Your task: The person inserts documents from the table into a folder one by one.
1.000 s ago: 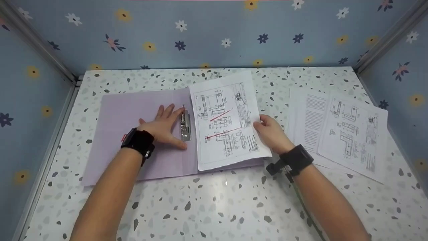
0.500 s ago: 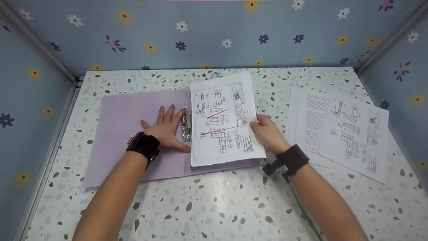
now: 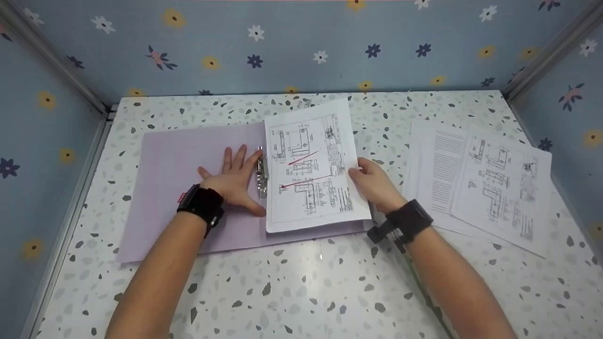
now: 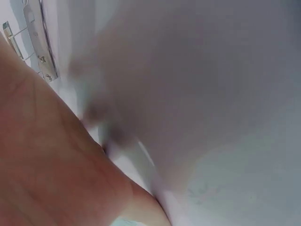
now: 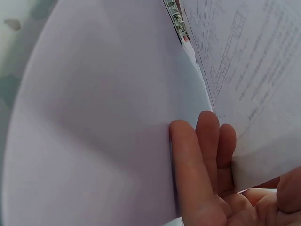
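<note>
A light purple folder (image 3: pixel 174 155) lies spread on the table, with a metal ring clip (image 3: pixel 262 181) along its middle. My left hand (image 3: pixel 231 186) rests on its left cover, fingers spread, with the index fingertip and thumb near the clip's two ends. Between thumb and fingers, my right hand (image 3: pixel 377 186) pinches the right edge of a white paper sheet (image 3: pixel 311 207) printed with a technical drawing and red arrows. The sheet is tilted above the folder's right side, its left edge beside the clip. In the right wrist view, fingers (image 5: pixel 188 165) show behind the sheet (image 5: pixel 263 94).
To the right lie several loose printed papers (image 3: pixel 499 226), overlapping, some with drawings and some with text. They rest on a white speckled table (image 3: pixel 292 292). Blue flowered panels (image 3: pixel 292 47) stand at the back and both sides. A cable runs along the right forearm.
My right hand has moved left with the sheet, bringing its left edge closer to the clip. The left hand has shifted slightly right, fingers still spread. The loose papers stay put.
</note>
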The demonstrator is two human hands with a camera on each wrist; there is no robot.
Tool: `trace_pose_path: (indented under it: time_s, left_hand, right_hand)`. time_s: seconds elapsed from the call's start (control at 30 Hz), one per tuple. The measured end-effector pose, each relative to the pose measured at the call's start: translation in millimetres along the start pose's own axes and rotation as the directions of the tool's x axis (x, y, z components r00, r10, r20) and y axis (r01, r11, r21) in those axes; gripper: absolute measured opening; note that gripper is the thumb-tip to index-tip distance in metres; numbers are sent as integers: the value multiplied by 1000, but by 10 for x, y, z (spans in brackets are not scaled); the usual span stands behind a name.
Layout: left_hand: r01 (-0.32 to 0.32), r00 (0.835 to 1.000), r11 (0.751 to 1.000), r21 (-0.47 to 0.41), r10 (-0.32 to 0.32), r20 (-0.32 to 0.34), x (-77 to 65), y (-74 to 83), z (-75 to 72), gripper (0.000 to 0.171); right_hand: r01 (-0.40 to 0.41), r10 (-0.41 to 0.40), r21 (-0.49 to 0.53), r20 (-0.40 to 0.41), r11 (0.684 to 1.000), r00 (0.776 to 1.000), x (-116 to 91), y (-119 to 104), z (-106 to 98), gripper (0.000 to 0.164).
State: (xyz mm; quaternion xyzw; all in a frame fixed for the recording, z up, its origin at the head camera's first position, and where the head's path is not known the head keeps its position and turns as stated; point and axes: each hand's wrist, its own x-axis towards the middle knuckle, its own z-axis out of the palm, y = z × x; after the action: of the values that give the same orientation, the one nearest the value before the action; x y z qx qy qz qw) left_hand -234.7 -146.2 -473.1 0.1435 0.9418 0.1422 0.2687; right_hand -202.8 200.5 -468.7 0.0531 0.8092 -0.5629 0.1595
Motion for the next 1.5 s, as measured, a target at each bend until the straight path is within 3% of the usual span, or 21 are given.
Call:
trace_pose_path:
  time_s: [0.33, 0.53, 0.77, 0.9, 1.07, 1.2, 1.5]
  left_hand:
    - [-22, 999, 1000, 9, 22, 39, -28, -46, -4, 160]
    - [-32, 999, 999, 8, 32, 18, -18, -71, 24, 160]
    - [-34, 999, 999, 7, 34, 22, -30, -94, 64, 160]
    - [-29, 999, 999, 16, 28, 20, -38, -65, 26, 160]
    - [-15, 1000, 999, 36, 14, 22, -38, -39, -12, 160]
    - [-9, 1000, 999, 33, 8, 23, -34, -41, -14, 161]
    - [-16, 1000, 999, 27, 16, 20, -26, -40, -11, 161]
  right_hand:
    - [13, -14, -47, -25, 999, 1000, 95, 30, 87, 44]
    - [-1, -1, -41, -40, 999, 999, 116, 82, 124, 41]
    - [2, -5, -78, -34, 997, 999, 98, 130, 143, 58]
    - [53, -66, -249, -46, 967, 997, 55, 79, 129, 61]
    - [60, -104, -460, -72, 886, 992, -20, -15, 101, 63]
    - [75, -138, -546, -77, 835, 987, -58, -47, 61, 55]
    - [75, -132, -531, -70, 844, 989, -125, -30, -67, 75]
